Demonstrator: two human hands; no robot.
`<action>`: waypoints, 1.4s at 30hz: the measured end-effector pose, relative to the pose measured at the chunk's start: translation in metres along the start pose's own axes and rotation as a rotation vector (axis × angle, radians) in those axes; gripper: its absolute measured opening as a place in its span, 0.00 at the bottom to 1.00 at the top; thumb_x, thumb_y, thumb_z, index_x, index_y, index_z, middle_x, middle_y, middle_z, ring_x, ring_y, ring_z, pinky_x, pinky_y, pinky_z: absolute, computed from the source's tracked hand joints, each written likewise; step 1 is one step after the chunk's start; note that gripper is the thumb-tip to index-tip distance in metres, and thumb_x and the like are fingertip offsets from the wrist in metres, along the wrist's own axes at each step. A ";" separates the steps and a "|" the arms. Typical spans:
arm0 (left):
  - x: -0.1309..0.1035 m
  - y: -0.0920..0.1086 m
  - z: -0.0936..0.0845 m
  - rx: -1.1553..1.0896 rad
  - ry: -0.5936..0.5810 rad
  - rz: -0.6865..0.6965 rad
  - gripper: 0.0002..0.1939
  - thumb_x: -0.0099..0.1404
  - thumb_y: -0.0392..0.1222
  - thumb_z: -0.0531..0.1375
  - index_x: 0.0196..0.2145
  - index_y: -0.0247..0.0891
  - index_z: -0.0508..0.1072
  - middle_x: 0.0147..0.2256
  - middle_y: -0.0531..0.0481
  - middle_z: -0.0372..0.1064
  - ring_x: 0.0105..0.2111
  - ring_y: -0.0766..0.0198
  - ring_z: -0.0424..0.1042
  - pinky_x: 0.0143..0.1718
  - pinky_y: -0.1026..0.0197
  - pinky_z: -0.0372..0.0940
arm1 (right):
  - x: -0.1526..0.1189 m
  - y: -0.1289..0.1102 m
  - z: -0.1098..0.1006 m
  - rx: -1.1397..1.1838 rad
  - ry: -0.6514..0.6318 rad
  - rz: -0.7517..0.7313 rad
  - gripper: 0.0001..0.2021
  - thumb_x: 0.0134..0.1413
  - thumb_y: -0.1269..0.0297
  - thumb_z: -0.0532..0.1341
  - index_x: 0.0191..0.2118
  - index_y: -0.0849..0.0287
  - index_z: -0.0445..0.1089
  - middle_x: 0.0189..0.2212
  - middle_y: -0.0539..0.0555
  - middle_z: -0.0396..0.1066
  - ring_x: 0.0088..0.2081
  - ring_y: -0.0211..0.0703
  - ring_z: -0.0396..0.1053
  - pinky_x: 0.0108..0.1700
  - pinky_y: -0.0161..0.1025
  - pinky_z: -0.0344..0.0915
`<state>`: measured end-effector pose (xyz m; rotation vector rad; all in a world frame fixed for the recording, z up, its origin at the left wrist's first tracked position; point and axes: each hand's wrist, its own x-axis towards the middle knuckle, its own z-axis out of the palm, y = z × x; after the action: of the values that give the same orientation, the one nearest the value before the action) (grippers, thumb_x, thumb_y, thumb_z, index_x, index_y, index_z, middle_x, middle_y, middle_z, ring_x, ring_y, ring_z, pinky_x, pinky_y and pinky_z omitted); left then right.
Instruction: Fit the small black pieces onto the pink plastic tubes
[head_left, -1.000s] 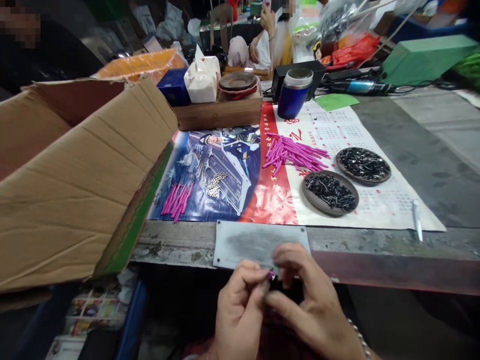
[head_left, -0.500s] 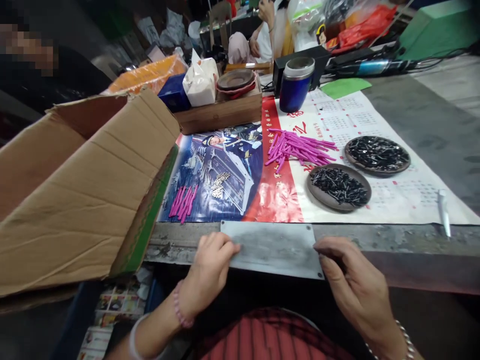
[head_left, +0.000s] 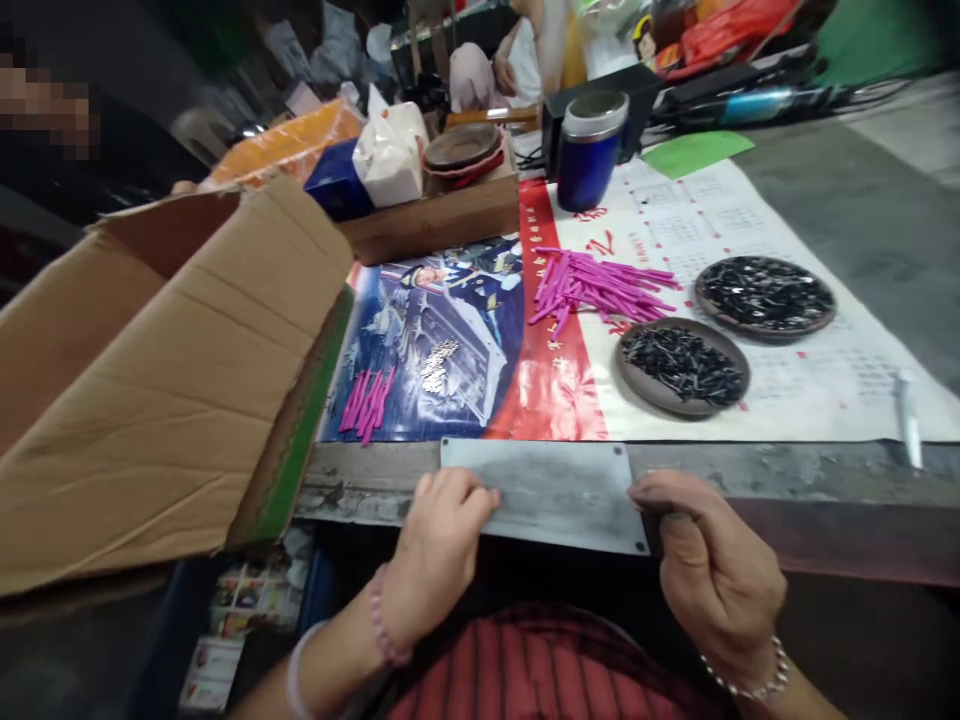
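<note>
Has the left hand [head_left: 442, 550] over the left end of the grey metal plate [head_left: 555, 490] at the worktable [head_left: 352, 472] edge, with fingers loosely bent; cannot tell of anything gripped in them. Has the right hand [head_left: 720, 575] just at the plate's right edge, with fingers curled toward the thumb; cannot tell of anything pinched there either. Shows, beyond the plate on the calendar poster [head_left: 559, 405], a small bundle of magenta sticks [head_left: 367, 400] with silvery beads [head_left: 439, 367] beside it. Shows farther right a larger heap of magenta sticks [head_left: 596, 285], then a nearer dish [head_left: 641, 390] and a farther dish [head_left: 776, 335], both holding short black pieces [head_left: 682, 362]. Includes a cardboard box [head_left: 172, 370] at left
</note>
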<state>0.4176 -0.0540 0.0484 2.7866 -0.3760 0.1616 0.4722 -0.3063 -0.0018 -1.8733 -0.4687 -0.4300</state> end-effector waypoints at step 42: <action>-0.026 0.094 0.035 -1.170 0.438 -0.488 0.12 0.75 0.36 0.52 0.51 0.44 0.71 0.44 0.50 0.77 0.43 0.64 0.76 0.48 0.65 0.68 | 0.003 -0.055 0.052 -0.058 -0.205 -0.226 0.11 0.70 0.66 0.53 0.32 0.56 0.62 0.22 0.46 0.63 0.22 0.35 0.61 0.27 0.33 0.59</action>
<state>0.3695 -0.1450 0.0394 1.5518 0.2675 0.3000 0.4497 -0.2393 0.0265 -1.9369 -0.8189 -0.4051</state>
